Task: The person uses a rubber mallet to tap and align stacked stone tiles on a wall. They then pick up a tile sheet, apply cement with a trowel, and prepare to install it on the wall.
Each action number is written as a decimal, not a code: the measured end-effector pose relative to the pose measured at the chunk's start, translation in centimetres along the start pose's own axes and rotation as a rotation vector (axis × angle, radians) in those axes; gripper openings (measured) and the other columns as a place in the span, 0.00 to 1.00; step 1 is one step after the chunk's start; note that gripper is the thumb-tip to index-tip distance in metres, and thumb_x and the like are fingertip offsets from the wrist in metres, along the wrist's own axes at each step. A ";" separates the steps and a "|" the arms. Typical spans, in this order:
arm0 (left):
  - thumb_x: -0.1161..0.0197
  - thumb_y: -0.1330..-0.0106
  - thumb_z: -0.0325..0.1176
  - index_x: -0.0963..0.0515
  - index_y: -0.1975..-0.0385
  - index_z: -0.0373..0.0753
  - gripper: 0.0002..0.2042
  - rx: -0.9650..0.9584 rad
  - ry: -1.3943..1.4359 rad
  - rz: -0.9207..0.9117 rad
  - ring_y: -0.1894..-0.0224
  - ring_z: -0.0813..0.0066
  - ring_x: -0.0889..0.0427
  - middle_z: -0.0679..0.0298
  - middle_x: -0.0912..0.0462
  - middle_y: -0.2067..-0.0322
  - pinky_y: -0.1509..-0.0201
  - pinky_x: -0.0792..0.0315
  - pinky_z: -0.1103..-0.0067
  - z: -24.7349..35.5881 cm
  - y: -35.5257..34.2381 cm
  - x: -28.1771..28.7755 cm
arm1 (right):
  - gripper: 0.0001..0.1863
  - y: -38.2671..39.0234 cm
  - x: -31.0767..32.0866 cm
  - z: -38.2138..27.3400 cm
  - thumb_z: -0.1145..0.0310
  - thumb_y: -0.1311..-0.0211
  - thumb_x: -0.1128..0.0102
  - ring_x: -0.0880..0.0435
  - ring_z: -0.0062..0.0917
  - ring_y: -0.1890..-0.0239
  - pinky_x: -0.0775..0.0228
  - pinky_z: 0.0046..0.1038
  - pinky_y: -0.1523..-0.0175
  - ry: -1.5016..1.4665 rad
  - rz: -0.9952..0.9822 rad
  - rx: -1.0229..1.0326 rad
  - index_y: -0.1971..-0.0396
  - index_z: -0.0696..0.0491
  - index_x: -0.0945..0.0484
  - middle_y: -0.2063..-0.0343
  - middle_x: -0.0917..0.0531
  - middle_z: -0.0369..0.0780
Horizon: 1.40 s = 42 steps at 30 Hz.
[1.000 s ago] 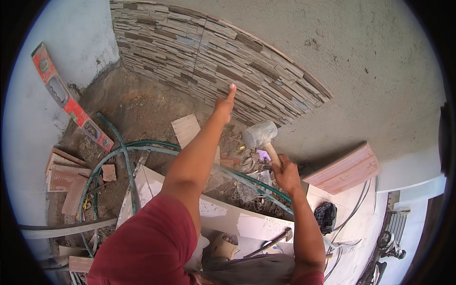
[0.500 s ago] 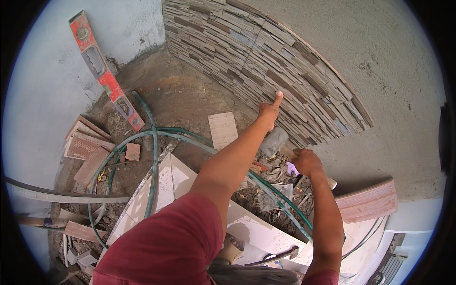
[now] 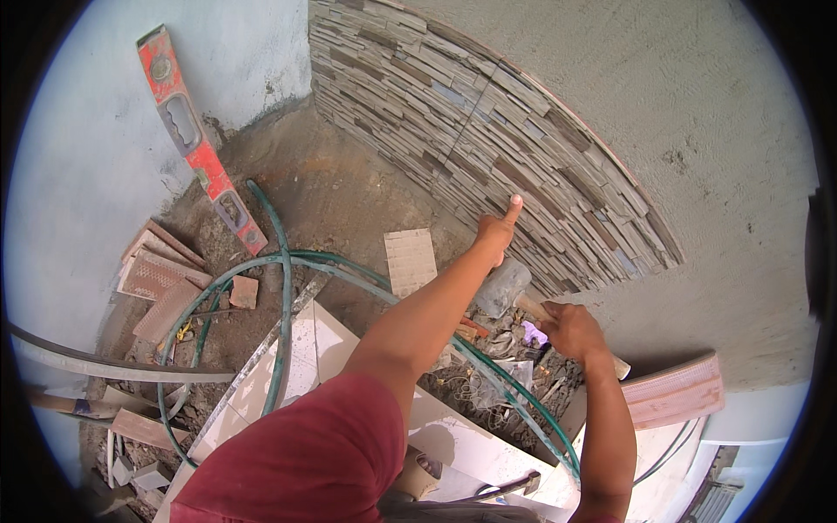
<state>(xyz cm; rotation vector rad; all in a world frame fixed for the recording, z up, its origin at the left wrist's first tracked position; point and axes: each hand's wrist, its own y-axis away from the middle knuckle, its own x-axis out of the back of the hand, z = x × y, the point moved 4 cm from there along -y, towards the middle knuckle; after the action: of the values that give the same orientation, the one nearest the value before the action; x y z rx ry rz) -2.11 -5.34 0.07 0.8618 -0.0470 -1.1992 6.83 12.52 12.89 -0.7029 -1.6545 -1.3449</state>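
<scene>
Compared with half a second ago, both hands are sitting lower and further right in the view, and the left forefinger is now reaching a little higher up the cladding. The left hand point(image 3: 497, 231) is loosely curled with only the forefinger stretched out, its tip touching the wall of narrow grey and brown stacked stone strips point(image 3: 488, 139); it is holding nothing. The right hand point(image 3: 571, 329) is wrapping shut around the wooden handle of a grey rubber-headed mallet point(image 3: 504, 286), whose head is hanging just below the left hand, near the foot of the stone wall. A beige square tile point(image 3: 411, 260) is lying flat on the dirt floor just left of the mallet head. A green hose point(image 3: 281, 305) is looping across the floor beneath both arms. A long red spirit level point(image 3: 199, 144) is leaning against the pale blue wall at the floor's far left edge, well apart from the hands
</scene>
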 end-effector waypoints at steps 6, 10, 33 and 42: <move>0.41 0.59 0.83 0.52 0.33 0.18 0.70 0.000 -0.043 -0.009 0.29 0.41 0.44 0.33 0.45 0.33 0.33 0.43 0.45 0.1 0.5 -0.5 | 0.25 0.9 5.5 2.5 0.57 0.46 0.30 0.17 0.46 0.52 0.27 0.38 0.42 -0.164 0.140 0.011 0.49 0.52 0.17 0.58 0.16 0.53; 0.41 0.57 0.81 0.47 0.36 0.15 0.68 -0.096 -0.041 -0.004 0.34 0.43 0.37 0.32 0.38 0.38 0.37 0.35 0.49 -0.8 -2.1 0.4 | 0.25 3.7 7.1 -2.1 0.58 0.45 0.31 0.18 0.48 0.51 0.27 0.37 0.43 0.010 0.105 0.056 0.49 0.56 0.18 0.57 0.17 0.56; 0.37 0.33 0.51 0.38 0.32 0.53 0.32 -0.630 0.244 -0.418 0.30 0.68 0.39 0.62 0.33 0.35 0.29 0.47 0.52 -0.4 -0.6 0.2 | 0.21 2.6 14.4 -7.3 0.60 0.36 0.34 0.32 0.14 0.85 0.40 0.23 0.80 -0.372 -0.099 0.154 0.48 0.57 0.18 0.85 0.25 0.32; 0.42 0.29 0.46 0.46 0.28 0.49 0.32 -0.194 0.183 -0.280 0.28 0.65 0.44 0.64 0.43 0.29 0.29 0.44 0.54 1.3 2.3 -1.1 | 0.23 1.9 15.5 -7.1 0.61 0.38 0.32 0.31 0.14 0.87 0.40 0.21 0.82 -0.406 -0.025 0.161 0.48 0.60 0.19 0.84 0.24 0.33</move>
<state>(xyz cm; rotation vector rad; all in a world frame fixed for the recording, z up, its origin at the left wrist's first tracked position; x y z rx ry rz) -1.39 -4.94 2.80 0.8208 0.3432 -1.3542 3.09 4.77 27.73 -0.9036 -2.0708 -1.1192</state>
